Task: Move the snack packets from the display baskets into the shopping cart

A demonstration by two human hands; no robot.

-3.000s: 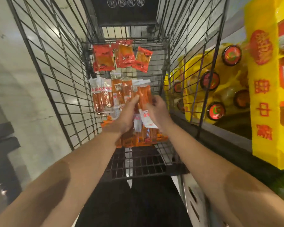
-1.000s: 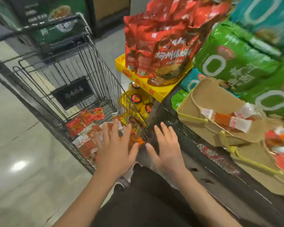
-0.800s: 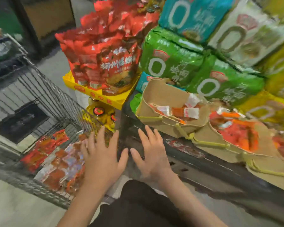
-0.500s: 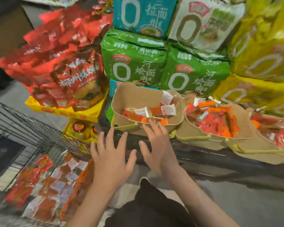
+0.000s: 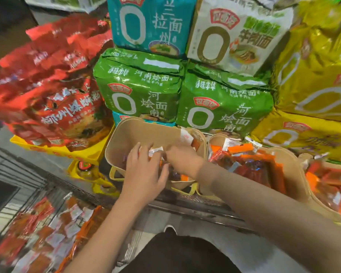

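With my left hand (image 5: 144, 174) and blurred right hand (image 5: 182, 159), grips unclear, inside the tan cardboard display basket (image 5: 126, 138), I should gather the last orange-and-white plastic snack packets (image 5: 156, 151) together before lifting.

Tan basket (image 5: 146, 133), orange-red packets (image 5: 252, 162)

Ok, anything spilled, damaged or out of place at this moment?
Nothing stands out. Both hands, left hand and right hand, are in the leftmost basket; packets lie loosely piled in the cart.
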